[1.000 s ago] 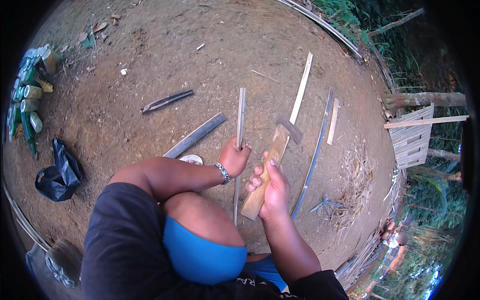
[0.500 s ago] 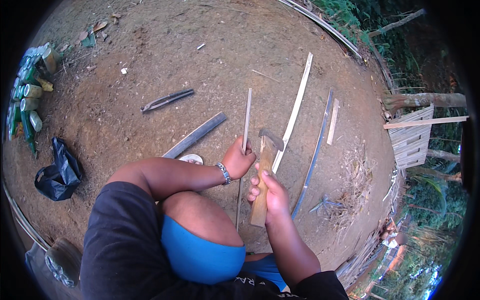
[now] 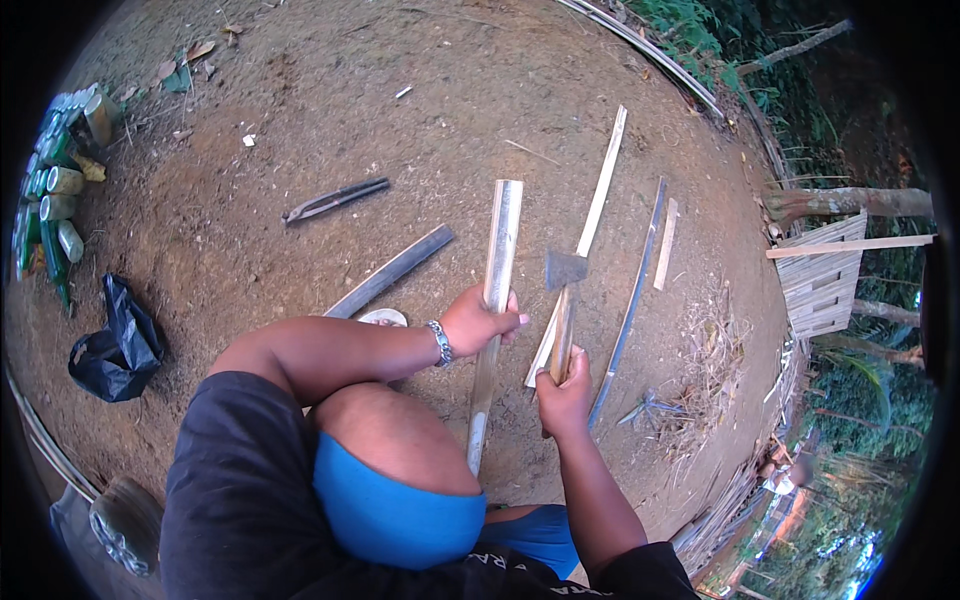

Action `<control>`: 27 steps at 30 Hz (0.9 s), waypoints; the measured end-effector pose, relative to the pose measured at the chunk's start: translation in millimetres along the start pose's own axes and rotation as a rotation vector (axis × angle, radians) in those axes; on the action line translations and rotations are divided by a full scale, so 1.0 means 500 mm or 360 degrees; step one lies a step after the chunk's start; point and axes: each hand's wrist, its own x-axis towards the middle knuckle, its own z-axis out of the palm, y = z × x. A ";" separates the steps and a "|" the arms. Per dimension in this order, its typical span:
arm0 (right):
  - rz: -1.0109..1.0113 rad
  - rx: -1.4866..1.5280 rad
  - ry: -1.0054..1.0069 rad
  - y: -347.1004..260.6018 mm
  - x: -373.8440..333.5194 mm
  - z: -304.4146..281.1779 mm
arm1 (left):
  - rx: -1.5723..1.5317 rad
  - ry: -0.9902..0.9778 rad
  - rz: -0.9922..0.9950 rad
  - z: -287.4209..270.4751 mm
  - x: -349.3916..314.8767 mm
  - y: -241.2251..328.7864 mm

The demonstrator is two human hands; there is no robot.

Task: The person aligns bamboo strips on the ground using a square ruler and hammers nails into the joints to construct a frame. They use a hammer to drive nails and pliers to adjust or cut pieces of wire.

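Note:
My left hand [image 3: 482, 322], with a chain bracelet at the wrist, is closed round a split bamboo strip [image 3: 503, 235]. The strip stands nearly lengthwise before me, its broad pale-grey face showing, and its lower end passes beside my knee. In my right hand [image 3: 566, 395] is the wooden handle of an adze-like tool [image 3: 566, 268] with a broad dark metal blade. The blade is to the right of the bamboo, apart from it. Behind the tool a long pale bamboo strip [image 3: 603, 185] lies on the ground, partly hidden by the handle.
A dark bamboo piece [image 3: 395, 267] and a dark pincer-like tool [image 3: 336, 200] lie left of my hands. Right are a long narrow strip [image 3: 634, 290] and a short pale one [image 3: 666, 245]. A black plastic bag [image 3: 118, 340] and several bottles [image 3: 58, 205] stand far left; dry straw [image 3: 705, 370] lies right.
The bamboo strip has been turned from its narrow edge to its broad face. My right hand has moved right and a little down; the tool has turned, showing the blade's broad side.

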 end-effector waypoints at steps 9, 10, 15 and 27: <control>-0.0215 -0.0507 -0.0056 -0.047 -0.004 -0.041 | 0.0155 -0.0116 0.0010 -0.001 -0.015 0.018; -0.0224 -0.0513 -0.0047 -0.054 -0.002 -0.042 | 0.0169 -0.0130 0.0004 -0.001 -0.015 0.019; -0.0156 -0.0476 -0.0154 -0.097 0.006 -0.038 | 0.0236 -0.0137 0.0002 -0.001 -0.017 0.022; 0.0258 0.0344 -0.0644 -0.132 0.022 -0.063 | 0.0335 -0.0139 0.0059 0.011 -0.021 0.032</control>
